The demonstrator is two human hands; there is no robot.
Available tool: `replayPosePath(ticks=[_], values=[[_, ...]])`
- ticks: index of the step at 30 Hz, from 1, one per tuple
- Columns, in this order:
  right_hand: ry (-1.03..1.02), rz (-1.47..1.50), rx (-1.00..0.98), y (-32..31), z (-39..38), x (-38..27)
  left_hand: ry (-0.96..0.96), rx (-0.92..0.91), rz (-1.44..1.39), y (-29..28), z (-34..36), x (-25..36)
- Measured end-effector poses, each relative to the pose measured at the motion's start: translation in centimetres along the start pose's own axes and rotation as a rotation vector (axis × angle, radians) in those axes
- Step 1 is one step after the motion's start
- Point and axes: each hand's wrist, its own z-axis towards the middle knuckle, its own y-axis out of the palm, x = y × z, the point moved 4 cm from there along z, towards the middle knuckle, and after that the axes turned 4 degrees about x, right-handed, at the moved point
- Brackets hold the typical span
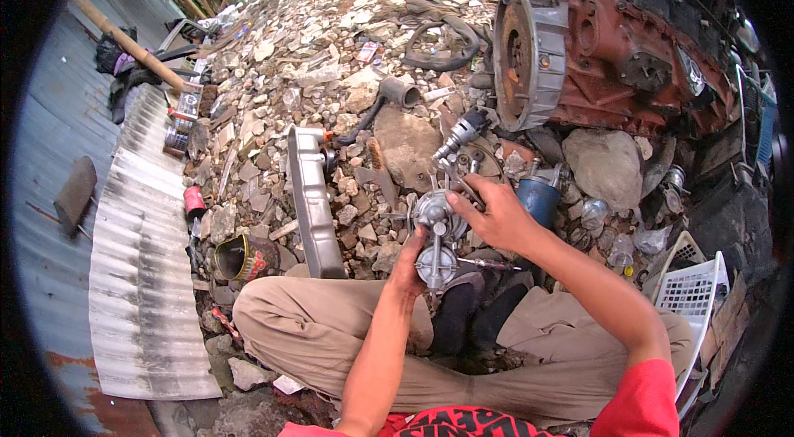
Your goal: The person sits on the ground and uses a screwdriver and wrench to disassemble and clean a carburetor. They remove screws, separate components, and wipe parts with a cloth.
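Above my lap, a silver metal engine part [438,222] with two round housings is held between my hands. My left hand [407,266] grips its lower left side, the thumb up against the body. Bent over its upper right side is my right hand [500,214], fingers closed around the edge; what lies under the fingertips is partly hidden. A slim rod like a screwdriver [495,264] points out to the right of the lower housing. Just beyond the part, a silver and black cylindrical piece [461,133] rests on the stones.
A large red-brown engine block [616,48] stands far right. Left of my hands is a long metal cover [313,197]; farther left, a cut-open can [246,257] and corrugated sheeting [149,272]. A blue cylinder [539,199] and white basket [691,292] are right. Loose stones cover the ground.
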Motion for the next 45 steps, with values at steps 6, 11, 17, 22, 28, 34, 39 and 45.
replayPosePath(ticks=[6, 11, 17, 22, 28, 34, 39, 45], values=[[0.123, 0.059, 0.212, -0.4, -0.1, -0.9, 0.213, -0.006, -0.018, 1.0, -0.6, 0.8], [0.298, 0.139, 0.042, -1.1, 0.8, -1.0, 0.230, 0.035, -0.009, 1.7, -0.8, 1.2], [0.035, 0.464, -0.165, -2.4, 2.0, -0.7, 0.090, 0.046, -0.129, 0.7, 0.1, -0.1], [0.226, 0.374, -0.208, -4.2, 2.2, -1.1, 0.119, 0.115, -0.091, 1.4, -0.5, 0.9], [0.566, 0.313, -0.264, -3.8, 1.9, 0.1, 0.186, 0.130, 0.038, 0.4, -0.2, 1.2], [0.025, 0.220, -0.309, -3.3, 2.2, 0.3, 0.213, 0.064, -0.047, 0.2, -0.3, 1.9], [-0.020, -0.136, -0.215, -3.6, 2.2, -0.5, 0.173, 0.095, 0.041, -0.4, -0.2, 1.8], [0.345, 0.111, -0.341, -2.6, 1.7, 1.5, 0.169, 0.021, 0.041, -0.1, -0.4, 2.2]])
